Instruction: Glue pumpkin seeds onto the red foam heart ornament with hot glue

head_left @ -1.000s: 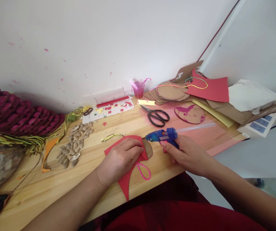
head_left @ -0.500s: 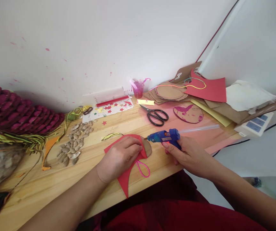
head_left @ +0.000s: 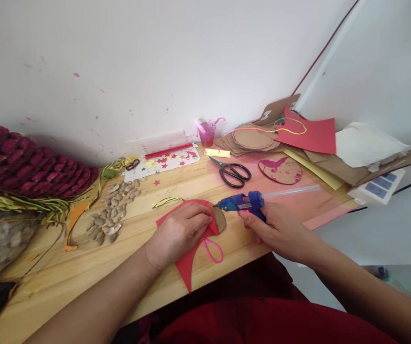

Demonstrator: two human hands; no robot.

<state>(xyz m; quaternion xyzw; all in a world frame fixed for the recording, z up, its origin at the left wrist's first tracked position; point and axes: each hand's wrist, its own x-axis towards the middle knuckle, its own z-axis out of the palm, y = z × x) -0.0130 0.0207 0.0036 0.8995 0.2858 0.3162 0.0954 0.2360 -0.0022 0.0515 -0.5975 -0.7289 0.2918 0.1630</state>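
Glue gun (head_left: pixel 242 202) moved L, cardboard (head_left: pixel 220 220) — pt. hidden

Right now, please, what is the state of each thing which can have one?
Hot glue gun: in the right hand, small light glowing.
Red sheet: held by the left hand.
Scissors: lying flat, handles spread.
Plastic cup: upright, pink-stained.
Cardboard oval: partly painted pink.
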